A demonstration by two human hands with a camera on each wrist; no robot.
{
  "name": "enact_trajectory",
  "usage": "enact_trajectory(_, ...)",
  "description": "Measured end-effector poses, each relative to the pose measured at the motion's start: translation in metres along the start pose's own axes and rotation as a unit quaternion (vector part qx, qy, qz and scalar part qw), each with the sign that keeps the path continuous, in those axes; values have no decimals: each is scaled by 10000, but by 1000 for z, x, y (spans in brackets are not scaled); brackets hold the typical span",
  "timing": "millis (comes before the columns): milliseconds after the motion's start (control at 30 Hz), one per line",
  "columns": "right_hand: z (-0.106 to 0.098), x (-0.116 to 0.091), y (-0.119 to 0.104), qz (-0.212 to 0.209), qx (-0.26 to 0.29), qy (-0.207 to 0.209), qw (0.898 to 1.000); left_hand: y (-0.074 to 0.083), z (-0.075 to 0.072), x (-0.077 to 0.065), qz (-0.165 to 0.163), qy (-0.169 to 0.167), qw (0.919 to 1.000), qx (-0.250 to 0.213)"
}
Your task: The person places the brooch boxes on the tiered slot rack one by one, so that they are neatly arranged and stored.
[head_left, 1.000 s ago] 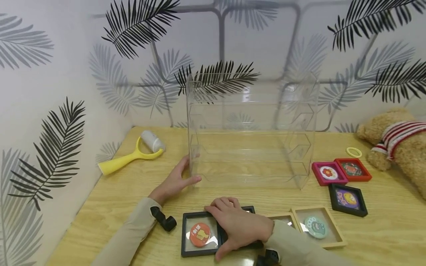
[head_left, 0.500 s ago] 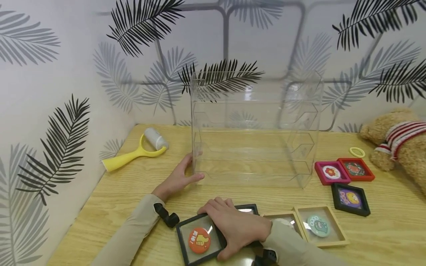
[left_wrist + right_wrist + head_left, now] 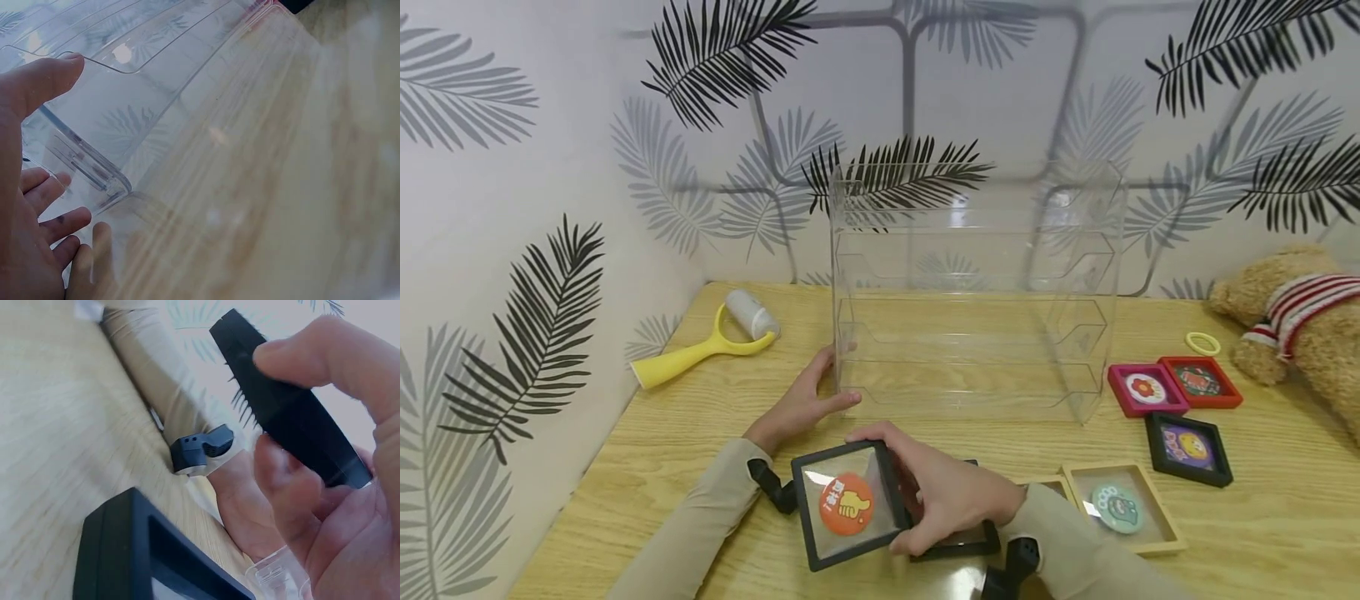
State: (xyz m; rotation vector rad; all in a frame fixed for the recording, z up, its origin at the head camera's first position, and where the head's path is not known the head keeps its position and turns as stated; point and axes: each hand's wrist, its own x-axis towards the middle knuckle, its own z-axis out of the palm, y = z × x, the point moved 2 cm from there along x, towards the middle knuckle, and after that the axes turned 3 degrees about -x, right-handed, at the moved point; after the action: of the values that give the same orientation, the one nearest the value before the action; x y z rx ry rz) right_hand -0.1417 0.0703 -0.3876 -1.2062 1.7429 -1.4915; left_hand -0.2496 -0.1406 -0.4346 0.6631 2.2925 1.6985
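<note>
My right hand grips the right side of a square black display frame, which is raised and tilted above the wooden table. Inside it sits an orange round badge with a yellow thumbs-up. In the right wrist view, thumb and fingers pinch the frame's black edge. A second black frame lies underneath the right hand, partly covered by it. My left hand holds the left side wall of a clear acrylic tiered rack; in the left wrist view the thumb is in front and the fingers behind.
Light wood frames, one with a green badge, lie right of the right hand. Farther right are small pink, red and black frames, a yellow ring and a teddy bear. A yellow-handled roller lies left.
The thumbs-up frame, first flat on the table, turned slightly and is now lifted at a tilt in my right hand's grip. My left hand stays at the rack's side.
</note>
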Motion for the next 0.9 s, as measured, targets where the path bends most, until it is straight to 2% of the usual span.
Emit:
enact_trajectory(100, -4, -2, 0, 1, 81, 229, 9997, 0, 0, 0, -13, -25, 10000, -7)
enact_trajectory(200, -8, -3, 1, -104, -107, 583, 9982, 0, 1, 0, -18, -55, 10000, -80)
enact_trajectory(400, -15, -3, 2, -193, -814, 1268, 9884, 2, 2, 0, -94, -20, 9999, -62)
enact_trajectory(500, -17, -2, 3, -186, -1267, 1417, 9816, 2, 1, 0, -89, -19, 10000, 0)
enact_trajectory(667, -22, -2, -1, -171, -2332, 1500, 9606, 1, 1, 1, -75, -11, 10000, 60)
enact_trajectory(800, -32, -2, -10, -295, -3026, 1746, 9365, 0, 0, 1, -78, 1, 10000, 62)
enact_trajectory(900, -42, -1, -17, -393, -3562, 2008, 9117, 1, 0, 1, -75, -1, 10000, 55)
